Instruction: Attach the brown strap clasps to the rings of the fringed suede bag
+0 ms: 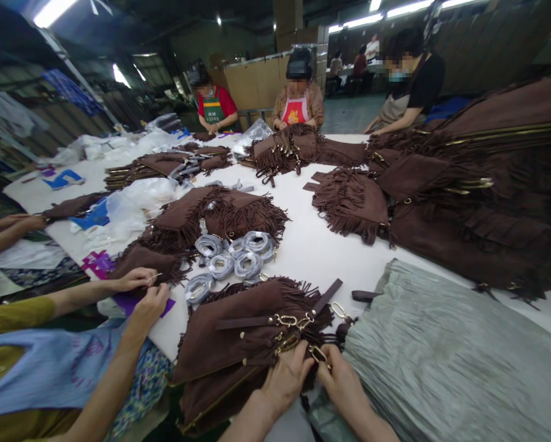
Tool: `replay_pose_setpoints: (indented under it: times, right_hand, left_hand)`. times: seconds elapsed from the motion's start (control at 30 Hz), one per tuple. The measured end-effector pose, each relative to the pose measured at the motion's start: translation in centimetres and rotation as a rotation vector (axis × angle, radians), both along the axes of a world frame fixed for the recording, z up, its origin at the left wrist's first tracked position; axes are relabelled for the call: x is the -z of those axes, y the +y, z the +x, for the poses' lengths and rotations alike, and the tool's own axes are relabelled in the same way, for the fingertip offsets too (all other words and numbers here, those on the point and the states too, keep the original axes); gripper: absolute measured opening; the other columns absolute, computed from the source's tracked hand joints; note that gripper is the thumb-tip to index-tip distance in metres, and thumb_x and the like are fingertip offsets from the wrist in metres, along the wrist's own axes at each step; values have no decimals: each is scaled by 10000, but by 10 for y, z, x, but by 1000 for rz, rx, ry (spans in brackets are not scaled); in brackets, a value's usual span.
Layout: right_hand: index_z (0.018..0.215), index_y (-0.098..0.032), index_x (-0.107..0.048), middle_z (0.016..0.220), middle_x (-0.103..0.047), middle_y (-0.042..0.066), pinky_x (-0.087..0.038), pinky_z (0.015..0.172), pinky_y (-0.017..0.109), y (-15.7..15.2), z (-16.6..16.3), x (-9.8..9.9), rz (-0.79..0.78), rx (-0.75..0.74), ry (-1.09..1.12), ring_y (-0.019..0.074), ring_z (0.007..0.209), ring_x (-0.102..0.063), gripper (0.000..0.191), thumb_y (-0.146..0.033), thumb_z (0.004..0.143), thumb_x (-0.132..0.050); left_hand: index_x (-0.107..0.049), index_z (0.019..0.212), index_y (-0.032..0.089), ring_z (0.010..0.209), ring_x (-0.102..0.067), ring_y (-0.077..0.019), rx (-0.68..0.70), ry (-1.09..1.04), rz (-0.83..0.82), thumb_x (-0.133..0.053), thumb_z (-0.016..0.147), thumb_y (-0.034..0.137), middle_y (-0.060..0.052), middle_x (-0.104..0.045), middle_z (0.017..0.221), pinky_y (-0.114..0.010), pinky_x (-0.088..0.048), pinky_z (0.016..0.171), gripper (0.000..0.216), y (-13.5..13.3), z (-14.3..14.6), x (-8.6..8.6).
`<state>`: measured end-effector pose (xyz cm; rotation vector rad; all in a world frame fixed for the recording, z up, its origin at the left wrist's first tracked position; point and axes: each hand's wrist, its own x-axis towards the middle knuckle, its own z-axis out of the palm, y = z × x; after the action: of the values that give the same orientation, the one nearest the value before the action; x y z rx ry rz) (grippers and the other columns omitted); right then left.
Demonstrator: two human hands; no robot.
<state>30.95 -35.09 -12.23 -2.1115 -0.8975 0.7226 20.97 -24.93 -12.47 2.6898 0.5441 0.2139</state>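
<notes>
A brown fringed bag (pixel 238 344) lies at the near edge of the white desk (pixel 321 252). The left hand (pixel 287 377) and right hand (pixel 344 383) pinch its gold clasp (pixel 318 354). Wrapped straps (pixel 231 261) lie beyond the bag, grey cloth (pixel 445 356) just right of it.

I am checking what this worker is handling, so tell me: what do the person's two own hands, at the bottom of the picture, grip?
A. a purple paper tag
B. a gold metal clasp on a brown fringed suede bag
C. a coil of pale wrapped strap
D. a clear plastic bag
B: the left hand and right hand meet at the gold metal clasp on the brown fringed suede bag.
</notes>
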Motion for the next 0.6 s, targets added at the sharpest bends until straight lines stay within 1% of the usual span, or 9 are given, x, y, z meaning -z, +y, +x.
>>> replay_pose_setpoints:
  times: [0.07, 0.13, 0.17, 0.23, 0.33, 0.4, 0.47, 0.53, 0.6]
  right_hand:
    - [776, -198, -439, 537, -503, -48, -359, 467, 229, 2, 17, -16, 61, 24, 268, 117, 480, -489, 110, -285, 715, -410]
    - [734, -196, -423, 471, -440, -87, -291, 380, 195, 9, 31, -32, 106, 47, 524, 79, 383, -403, 172, -342, 662, -480]
    - [718, -192, -420, 457, -435, -95, -260, 354, 181, 15, 36, -40, 121, 59, 617, 63, 355, -373, 202, -357, 640, -508]
    - [704, -181, -429, 453, -462, -93, -222, 329, 158, 28, 41, -57, 149, 75, 727, 42, 335, -352, 237, -356, 607, -555]
    - [723, -164, -456, 464, -510, -77, -211, 315, 136, 52, 42, -83, 219, 61, 854, 28, 337, -349, 263, -317, 572, -608]
    - [768, -153, -473, 500, -551, -54, -261, 335, 127, 66, 45, -97, 311, 72, 970, 29, 367, -395, 295, -268, 554, -641]
    - [860, -150, -478, 584, -602, -22, -387, 426, 150, 76, 53, -104, 423, 120, 1081, 56, 454, -505, 378, -216, 541, -670]
    - [936, -165, -454, 706, -639, 22, -487, 596, 228, 77, 67, -103, 542, 209, 1179, 117, 622, -610, 434, -226, 565, -670]
    - [928, -190, -427, 811, -645, 64, -492, 750, 297, 68, 85, -92, 681, 348, 1215, 168, 812, -629, 377, -301, 625, -623]
  left_hand:
    - [-448, 1177, 147, 896, -604, -188, 66, -98, 80, -398, 832, 221, -109, -631, 980, -284, -522, 723, 356, -5, -18, -4]
    - [-479, 1172, 201, 940, -583, -191, 70, -181, 142, -391, 829, 251, -98, -624, 995, -299, -521, 739, 357, 0, -40, -11]
    - [-521, 1127, 246, 939, -580, -185, 54, -210, 155, -388, 827, 277, -83, -628, 978, -296, -520, 731, 330, 10, -51, -16]
    - [-579, 1037, 283, 918, -579, -179, -3, -227, 167, -372, 823, 337, -82, -623, 954, -284, -514, 694, 303, 47, -74, -29]
    - [-584, 1013, 187, 888, -580, -150, -131, -234, 198, -282, 831, 352, -101, -590, 909, -238, -481, 711, 389, 136, -107, -52]
    - [-595, 903, 170, 835, -581, -125, -286, -231, 242, -248, 841, 337, -52, -561, 769, -193, -459, 682, 390, 197, -129, -62]
    - [-572, 816, 169, 850, -570, -149, -391, -234, 259, -200, 858, 302, -32, -521, 705, -216, -454, 667, 398, 243, -147, -63]
    - [-537, 741, 180, 857, -565, -168, -425, -238, 246, -179, 861, 286, -22, -504, 693, -236, -453, 657, 392, 265, -159, -58]
    - [-516, 703, 189, 860, -567, -164, -425, -255, 217, -183, 856, 285, -20, -502, 693, -233, -452, 670, 378, 270, -163, -50]
